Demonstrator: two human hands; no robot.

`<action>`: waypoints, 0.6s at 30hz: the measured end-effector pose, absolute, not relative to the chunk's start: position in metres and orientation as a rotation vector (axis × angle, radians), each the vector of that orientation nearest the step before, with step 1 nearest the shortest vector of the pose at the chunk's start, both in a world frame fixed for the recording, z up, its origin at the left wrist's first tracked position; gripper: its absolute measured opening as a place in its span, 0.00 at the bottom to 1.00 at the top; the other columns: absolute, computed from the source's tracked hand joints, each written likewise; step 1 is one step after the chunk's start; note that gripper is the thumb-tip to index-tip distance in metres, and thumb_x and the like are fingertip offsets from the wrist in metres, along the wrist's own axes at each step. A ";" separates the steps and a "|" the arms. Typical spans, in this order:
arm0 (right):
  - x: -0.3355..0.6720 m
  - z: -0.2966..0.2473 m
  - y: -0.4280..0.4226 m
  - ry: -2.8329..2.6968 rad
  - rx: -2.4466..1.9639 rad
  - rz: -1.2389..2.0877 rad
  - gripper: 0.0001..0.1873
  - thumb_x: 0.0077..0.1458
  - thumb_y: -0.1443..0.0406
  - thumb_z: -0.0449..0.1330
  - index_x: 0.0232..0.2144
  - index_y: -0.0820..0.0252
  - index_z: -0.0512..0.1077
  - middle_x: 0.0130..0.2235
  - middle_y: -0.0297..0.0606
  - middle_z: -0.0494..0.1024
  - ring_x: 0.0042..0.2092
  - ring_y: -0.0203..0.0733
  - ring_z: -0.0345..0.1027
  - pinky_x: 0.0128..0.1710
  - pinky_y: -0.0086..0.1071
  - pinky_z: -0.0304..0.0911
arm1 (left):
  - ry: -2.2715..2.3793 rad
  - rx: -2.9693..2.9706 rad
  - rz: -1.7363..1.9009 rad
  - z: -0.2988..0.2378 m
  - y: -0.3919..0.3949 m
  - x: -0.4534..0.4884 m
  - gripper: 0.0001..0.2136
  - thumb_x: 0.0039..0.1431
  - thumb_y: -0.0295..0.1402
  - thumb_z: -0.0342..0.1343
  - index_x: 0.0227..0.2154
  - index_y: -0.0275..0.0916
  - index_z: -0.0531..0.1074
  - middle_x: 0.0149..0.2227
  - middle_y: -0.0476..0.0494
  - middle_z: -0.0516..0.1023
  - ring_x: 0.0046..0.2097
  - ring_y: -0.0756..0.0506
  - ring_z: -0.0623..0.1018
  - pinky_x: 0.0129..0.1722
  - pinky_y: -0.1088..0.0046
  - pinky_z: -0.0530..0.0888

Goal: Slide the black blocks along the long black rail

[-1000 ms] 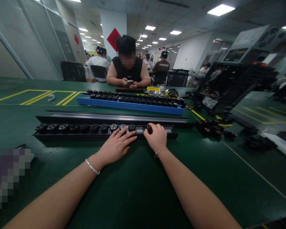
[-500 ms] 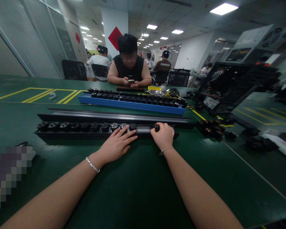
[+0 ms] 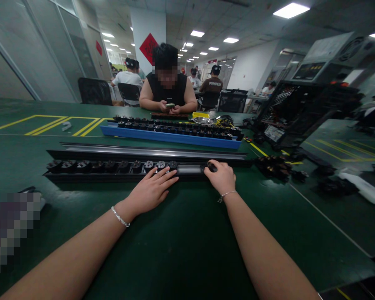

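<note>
A long black channel [image 3: 81, 177] lies across the green table, with a row of round black socket modules [image 3: 123, 166] sitting in it from its left end to the middle. My left hand [image 3: 151, 187] rests with fingers spread on the channel's front edge, fingertips at the last modules of the row. Near the channel's right end, my right hand [image 3: 221, 178] has its thumb and fingers closed around a single black socket module [image 3: 211, 166], partly hidden by the fingers. Between the hands, the channel's grey inner floor shows.
Behind lies a second black channel [image 3: 150, 151], then a blue rail [image 3: 175, 136] carrying rows of dark modules. Loose dark parts [image 3: 273, 166] and an open computer case [image 3: 287, 112] stand to the right. A person [image 3: 168, 83] sits opposite, holding a phone.
My right hand has slid right along the channel with the socket module, widening the gap to the row. My left hand has stayed in place. The view has shifted slightly.
</note>
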State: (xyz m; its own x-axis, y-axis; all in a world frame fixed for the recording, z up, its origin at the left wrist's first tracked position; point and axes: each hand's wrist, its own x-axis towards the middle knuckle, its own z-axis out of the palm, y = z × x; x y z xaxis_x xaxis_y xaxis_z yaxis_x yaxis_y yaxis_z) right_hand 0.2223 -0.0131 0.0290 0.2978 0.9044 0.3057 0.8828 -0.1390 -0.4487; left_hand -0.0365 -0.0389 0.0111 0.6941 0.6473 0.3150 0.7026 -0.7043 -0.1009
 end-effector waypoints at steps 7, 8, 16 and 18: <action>0.229 0.025 -0.016 -1.629 -2.037 0.037 0.20 0.51 0.54 0.53 0.47 0.44 0.71 0.39 0.37 0.75 0.44 0.48 0.62 0.42 0.40 0.57 | -1.105 -2.687 -0.408 0.014 -0.041 -0.034 0.24 0.60 0.34 0.47 0.60 0.50 0.56 0.64 0.49 0.57 0.61 0.43 0.61 0.59 0.60 0.56; 0.229 0.025 -0.016 -1.627 -2.036 0.030 0.20 0.51 0.54 0.53 0.47 0.44 0.71 0.39 0.37 0.75 0.44 0.48 0.62 0.42 0.39 0.56 | -1.108 -2.690 -0.410 0.014 -0.041 -0.034 0.24 0.60 0.34 0.47 0.60 0.50 0.56 0.64 0.50 0.57 0.61 0.43 0.61 0.59 0.60 0.56; 0.228 0.031 -0.015 -1.640 -2.070 0.052 0.21 0.50 0.55 0.53 0.47 0.44 0.71 0.39 0.36 0.76 0.43 0.48 0.65 0.40 0.40 0.57 | -1.166 -2.717 -0.401 0.015 -0.042 -0.032 0.25 0.59 0.33 0.47 0.60 0.49 0.56 0.64 0.50 0.56 0.61 0.42 0.60 0.58 0.59 0.57; 0.228 0.032 -0.015 -1.643 -2.076 0.054 0.21 0.50 0.55 0.53 0.47 0.44 0.71 0.38 0.36 0.76 0.42 0.48 0.65 0.40 0.40 0.57 | -1.169 -2.721 -0.401 0.015 -0.041 -0.032 0.25 0.59 0.33 0.47 0.60 0.49 0.56 0.64 0.50 0.56 0.61 0.42 0.60 0.58 0.59 0.57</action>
